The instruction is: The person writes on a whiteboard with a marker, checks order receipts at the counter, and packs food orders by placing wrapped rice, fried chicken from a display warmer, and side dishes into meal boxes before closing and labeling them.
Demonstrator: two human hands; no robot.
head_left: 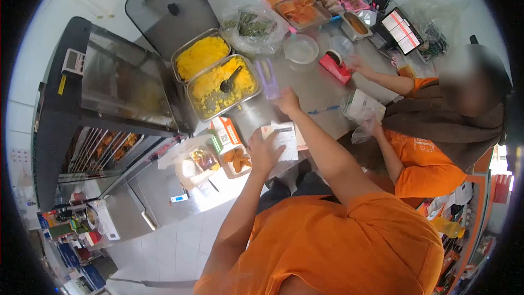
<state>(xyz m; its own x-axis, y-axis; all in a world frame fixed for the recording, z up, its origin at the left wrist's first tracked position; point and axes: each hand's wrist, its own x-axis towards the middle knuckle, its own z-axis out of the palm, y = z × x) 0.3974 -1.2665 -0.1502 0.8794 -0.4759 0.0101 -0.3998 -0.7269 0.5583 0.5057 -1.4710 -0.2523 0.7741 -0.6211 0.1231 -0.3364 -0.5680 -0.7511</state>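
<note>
My left hand point(263, 153), fingers spread, rests against a white box or packet point(286, 139) with a printed slip. Beyond it my right hand point(287, 102) is closed at the near end of a lilac plastic holder point(267, 78); what its fingers hold, if anything, is hidden. Left of my left hand sits an open paper box of fried chicken point(238, 161) with an orange-and-white printed lid point(224, 133). Beside that is another open box point(188, 168) with wrapped items. A metal tray of yellow rice point(215, 84) with a black spoon point(231, 79) stands behind the boxes.
A co-worker in orange point(420, 158) at right holds a bagged white packet point(363, 106) and reaches to a red tape dispenser point(335, 67). A second yellow rice tray point(202, 52), a bag of leaves point(254, 26) and a tablet point(402, 30) stand behind. A warming cabinet point(125, 76) is at left.
</note>
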